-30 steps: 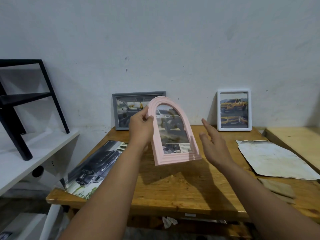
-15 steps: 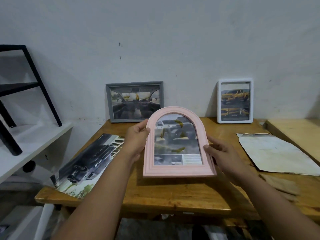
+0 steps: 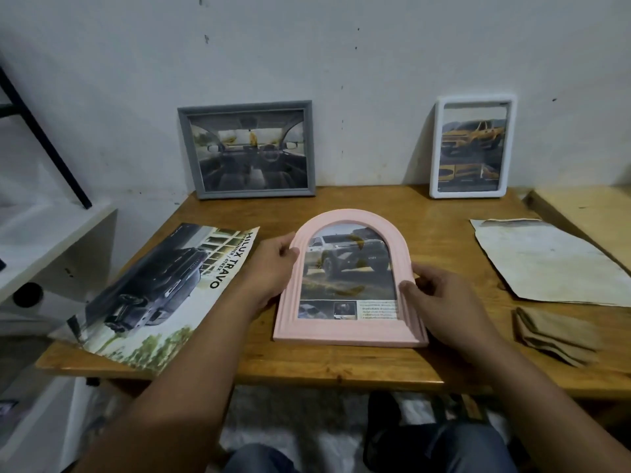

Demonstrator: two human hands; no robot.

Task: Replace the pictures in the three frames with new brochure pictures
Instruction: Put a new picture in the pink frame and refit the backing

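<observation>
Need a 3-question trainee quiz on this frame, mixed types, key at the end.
1. True or false: the pink frame leans against the wall.
2. Which frame stands nearest the brochure? A) grey frame B) white frame
3. Fill in: the left hand and right hand both hold the ___ frame.

Key: 1. False, it is down at the table, in both hands. 2. A. 3. pink.

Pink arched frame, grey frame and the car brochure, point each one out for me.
pink arched frame (image 3: pixel 355 218): head view, top of its arch.
grey frame (image 3: pixel 186 151): head view, left border.
car brochure (image 3: pixel 153 285): head view, the dark truck picture.
</observation>
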